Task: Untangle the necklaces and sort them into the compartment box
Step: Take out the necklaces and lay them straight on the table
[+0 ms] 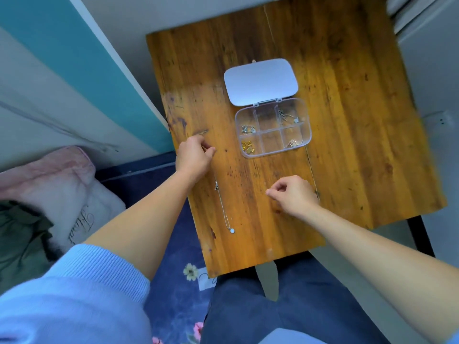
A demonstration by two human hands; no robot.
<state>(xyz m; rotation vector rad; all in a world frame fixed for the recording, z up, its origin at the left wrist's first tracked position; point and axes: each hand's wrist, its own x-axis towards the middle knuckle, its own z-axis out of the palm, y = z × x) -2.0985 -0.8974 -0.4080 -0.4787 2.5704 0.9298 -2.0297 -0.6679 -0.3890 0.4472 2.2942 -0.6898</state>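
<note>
One silver necklace [221, 207] on the table [347, 145] — top end pinched in the left hand [193, 157], right hand [293, 194] curled, apart from it.

Only writing in sight is dark cursive script on the white pillow [82, 219] at left, too blurred and slanted to read.

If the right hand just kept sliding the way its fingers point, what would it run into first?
The right hand points leftward across the wooden table. First in that line looks to be the thin silver necklace lying stretched toward the left hand, though height above the table is unclear.
</note>
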